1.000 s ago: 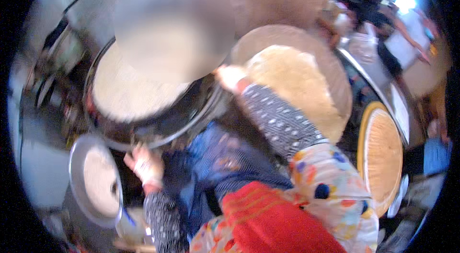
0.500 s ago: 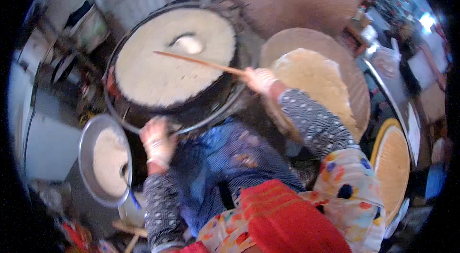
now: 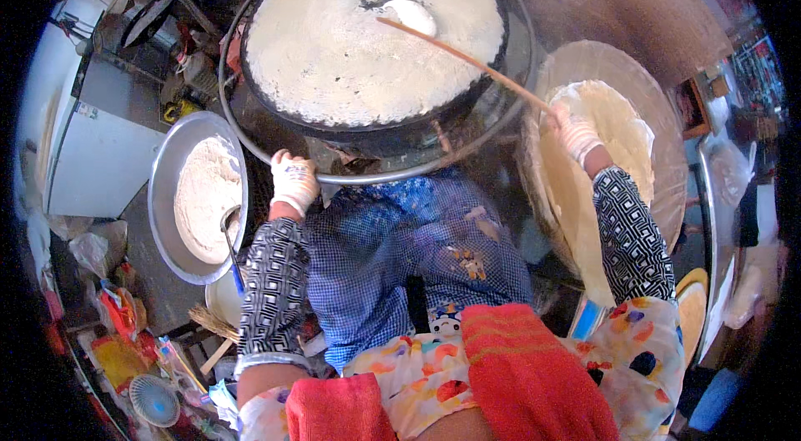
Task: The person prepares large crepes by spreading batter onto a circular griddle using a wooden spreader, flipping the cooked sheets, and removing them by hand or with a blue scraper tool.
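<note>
Encircling the griddle (image 3: 375, 139) is a metal ring (image 3: 375, 180); pale batter (image 3: 334, 40) coats the griddle, a round tray (image 3: 667, 120) with a tan flat sheet (image 3: 626, 126) lies right of it, a metal bowl (image 3: 171, 191) to its near left; a stick (image 3: 484, 67), pinched in the person's right grip (image 3: 576, 134), slants over the griddle; the left grip (image 3: 294, 180) touches the ring, whether clasped cannot be told; a white lump (image 3: 415, 15) sits on the griddle beside the stick's tip

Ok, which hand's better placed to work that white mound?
Likely the right hand: it holds the thin stick, its tip at the white mound. The left hand is down at the metal rim.
</note>
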A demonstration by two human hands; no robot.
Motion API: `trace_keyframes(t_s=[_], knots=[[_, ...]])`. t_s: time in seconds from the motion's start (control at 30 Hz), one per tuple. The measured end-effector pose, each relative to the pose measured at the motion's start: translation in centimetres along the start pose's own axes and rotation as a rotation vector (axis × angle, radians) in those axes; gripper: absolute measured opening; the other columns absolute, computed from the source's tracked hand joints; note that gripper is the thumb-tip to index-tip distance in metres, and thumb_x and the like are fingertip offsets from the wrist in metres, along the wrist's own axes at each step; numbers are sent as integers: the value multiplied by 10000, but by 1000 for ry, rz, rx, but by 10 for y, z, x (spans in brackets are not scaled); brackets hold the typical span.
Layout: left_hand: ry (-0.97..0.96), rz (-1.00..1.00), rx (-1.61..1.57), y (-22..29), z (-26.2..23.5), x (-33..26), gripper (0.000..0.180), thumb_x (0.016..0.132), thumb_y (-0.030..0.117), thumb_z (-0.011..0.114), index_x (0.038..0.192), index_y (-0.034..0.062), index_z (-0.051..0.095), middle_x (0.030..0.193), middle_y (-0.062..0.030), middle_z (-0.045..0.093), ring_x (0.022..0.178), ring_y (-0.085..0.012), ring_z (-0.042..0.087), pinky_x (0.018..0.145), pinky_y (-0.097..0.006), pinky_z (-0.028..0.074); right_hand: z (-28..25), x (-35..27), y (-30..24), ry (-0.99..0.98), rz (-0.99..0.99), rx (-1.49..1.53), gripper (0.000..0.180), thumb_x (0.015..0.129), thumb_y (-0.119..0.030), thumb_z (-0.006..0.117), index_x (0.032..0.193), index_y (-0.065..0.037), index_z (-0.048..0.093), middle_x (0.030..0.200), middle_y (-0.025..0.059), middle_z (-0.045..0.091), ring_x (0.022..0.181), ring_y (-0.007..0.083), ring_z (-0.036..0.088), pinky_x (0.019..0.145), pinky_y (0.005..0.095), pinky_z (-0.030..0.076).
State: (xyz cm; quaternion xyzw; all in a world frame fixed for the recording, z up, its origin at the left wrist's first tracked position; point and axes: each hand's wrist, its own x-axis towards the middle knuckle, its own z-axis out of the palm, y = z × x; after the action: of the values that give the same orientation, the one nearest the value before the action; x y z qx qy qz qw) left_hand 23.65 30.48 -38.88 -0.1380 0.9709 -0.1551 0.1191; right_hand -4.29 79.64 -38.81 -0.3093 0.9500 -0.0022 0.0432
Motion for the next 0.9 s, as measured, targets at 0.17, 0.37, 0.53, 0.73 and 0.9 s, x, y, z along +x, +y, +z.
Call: trace_keyframes(t_s=[0.17,0.37,0.53,0.73,0.9], knots=[[-20,21,180,-52,30,22,191,731,213,589,829,191,751,910,-68,710,1048,-249,607,1117,-433,263,-19,43,-12,26,126,-8,344,951,-360,489,1074,-49,569,933,263,652,872,436,626,758,510,498],[13,-13,352,-71,42,35,206,782,170,549,840,188,745,937,-47,679,1105,-238,553,1144,-445,224,-2,22,-91,17,-39,492,340,955,-374,548,985,-39,597,857,176,682,746,279,661,700,377,532],[98,24,333,-79,72,54,141,759,179,589,805,196,722,902,-39,663,1044,-230,572,1151,-459,220,12,-95,-158,21,1,1314,544,911,-139,617,1423,-105,435,786,5,621,543,62,486,445,247,421],[128,23,320,-68,100,53,165,770,138,561,793,183,718,863,-32,656,1024,-216,581,1142,-448,242,38,-160,-167,100,421,1831,498,973,-254,545,1441,-143,416,577,-27,467,396,72,386,374,226,320],[40,45,301,-20,71,26,164,772,177,590,826,186,745,911,-54,703,1034,-203,604,1083,-419,304,19,-140,-184,-109,496,1848,512,976,-313,534,1450,-167,404,557,-29,442,401,72,382,374,233,316]])
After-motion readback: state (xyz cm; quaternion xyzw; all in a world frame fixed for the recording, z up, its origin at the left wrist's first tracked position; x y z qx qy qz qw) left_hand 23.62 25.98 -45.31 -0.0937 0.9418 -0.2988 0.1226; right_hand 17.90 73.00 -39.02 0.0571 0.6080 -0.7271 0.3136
